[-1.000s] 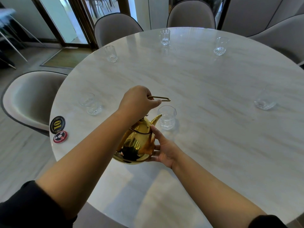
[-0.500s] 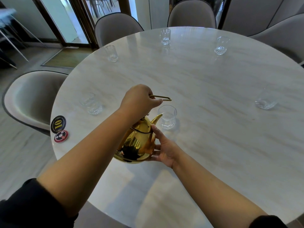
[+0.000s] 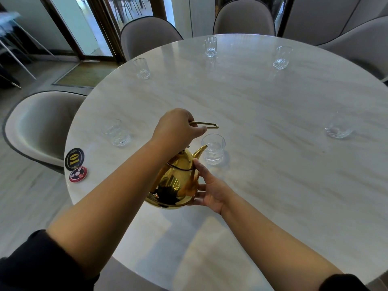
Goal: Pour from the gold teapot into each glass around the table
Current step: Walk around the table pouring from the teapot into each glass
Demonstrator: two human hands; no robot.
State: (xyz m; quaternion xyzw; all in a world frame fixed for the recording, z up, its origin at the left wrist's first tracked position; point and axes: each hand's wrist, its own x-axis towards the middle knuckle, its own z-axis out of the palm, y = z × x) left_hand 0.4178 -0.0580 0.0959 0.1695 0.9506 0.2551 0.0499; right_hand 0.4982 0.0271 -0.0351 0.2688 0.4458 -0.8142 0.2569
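Note:
My left hand (image 3: 178, 128) grips the thin top handle of the gold teapot (image 3: 174, 185), which is lifted and tilted forward. My right hand (image 3: 210, 191) presses flat against the pot's right side, fingers spread. The spout tip rests at the rim of the nearest glass (image 3: 213, 149), which holds a little clear liquid. Several more clear glasses ring the marble table (image 3: 262, 122): left (image 3: 116, 133), far left (image 3: 142, 68), far middle (image 3: 210, 46), far right (image 3: 281, 57) and right (image 3: 339, 128).
Two round coasters lie at the table's left edge, a black one marked 10 (image 3: 74, 159) and a red one (image 3: 78, 174). Grey padded chairs stand at left (image 3: 39, 127), far left (image 3: 147, 34), far middle (image 3: 243, 17) and far right (image 3: 357, 43).
The teapot and both hands stay almost still over the nearest glass. The view has shifted only slightly.

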